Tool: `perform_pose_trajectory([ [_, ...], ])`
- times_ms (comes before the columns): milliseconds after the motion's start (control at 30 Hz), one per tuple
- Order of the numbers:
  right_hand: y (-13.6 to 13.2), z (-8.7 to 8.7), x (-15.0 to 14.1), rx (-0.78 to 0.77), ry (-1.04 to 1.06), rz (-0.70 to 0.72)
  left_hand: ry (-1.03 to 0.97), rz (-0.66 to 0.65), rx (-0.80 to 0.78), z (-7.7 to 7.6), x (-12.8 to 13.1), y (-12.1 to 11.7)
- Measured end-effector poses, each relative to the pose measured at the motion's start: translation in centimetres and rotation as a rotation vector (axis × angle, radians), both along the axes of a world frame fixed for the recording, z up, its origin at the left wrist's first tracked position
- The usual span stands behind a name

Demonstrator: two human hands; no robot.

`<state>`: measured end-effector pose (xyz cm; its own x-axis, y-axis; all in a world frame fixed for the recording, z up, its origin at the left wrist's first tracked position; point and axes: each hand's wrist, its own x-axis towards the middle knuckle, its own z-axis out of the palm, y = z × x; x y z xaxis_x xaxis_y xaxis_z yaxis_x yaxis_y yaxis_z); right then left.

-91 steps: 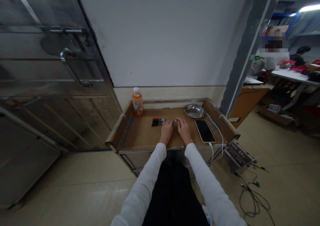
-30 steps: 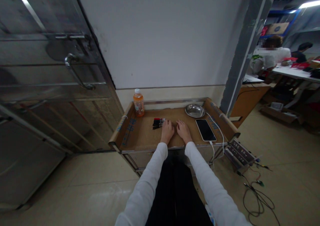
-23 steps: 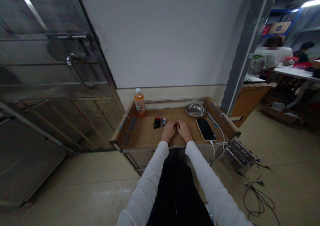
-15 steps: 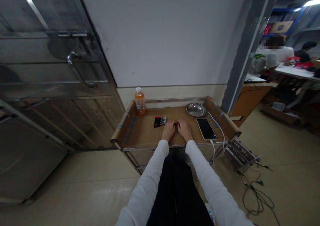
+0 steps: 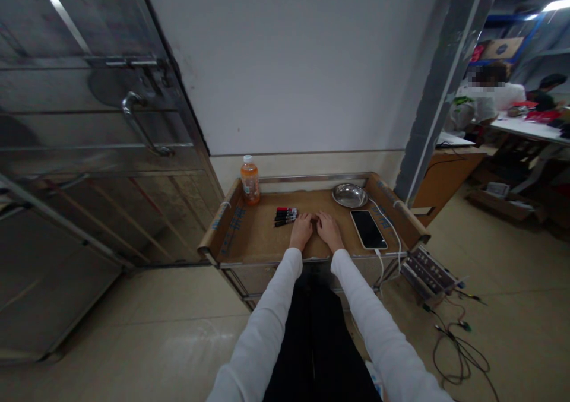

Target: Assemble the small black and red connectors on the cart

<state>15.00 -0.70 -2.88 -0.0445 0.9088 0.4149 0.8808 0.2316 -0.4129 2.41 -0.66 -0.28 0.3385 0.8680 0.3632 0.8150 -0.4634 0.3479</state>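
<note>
Left hand: the left hand (image 5: 301, 232) is kept palm down on the cardboard, its fingers bent and its fingertips set just beside the markers; whether they are touched cannot be told.
Right hand: the right hand (image 5: 329, 231) is laid palm down close by, fingers curled and turned in toward the left hand, with only a narrow gap left between the two.
Grip: neither hand is seen clenched; the space under the fingers is hidden, so whether anything is grasped there cannot be told.
Markers: the markers (image 5: 285, 215) are lined up side by side to the left of the left hand, the red one placed farthest back, the black ones nearer.
Cart top: the cardboard lining (image 5: 249, 241) is folded up at both sides.
Bottle: the orange bottle (image 5: 250, 183), white-capped, is stood upright in the back left corner.
Dish: the metal dish (image 5: 350, 195) is set toward the back right.
Phone: the phone (image 5: 369, 230) is laid screen up, right of the right hand, with a white cable (image 5: 380, 262) plugged into its near end.
Floor: a metal-cased device (image 5: 428, 276) is placed right of the cart.
</note>
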Motion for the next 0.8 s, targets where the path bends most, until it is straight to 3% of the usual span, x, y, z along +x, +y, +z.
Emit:
perform_pose_trajectory([
  [567, 0.0, 0.0, 0.0, 0.01, 0.003, 0.002, 0.051, 0.026, 0.003, 0.4, 0.1, -0.3],
  [800, -0.1, 0.2, -0.1, 0.018, 0.021, 0.008, -0.041, 0.557, 0.114, 1.5, -0.2, -1.5],
])
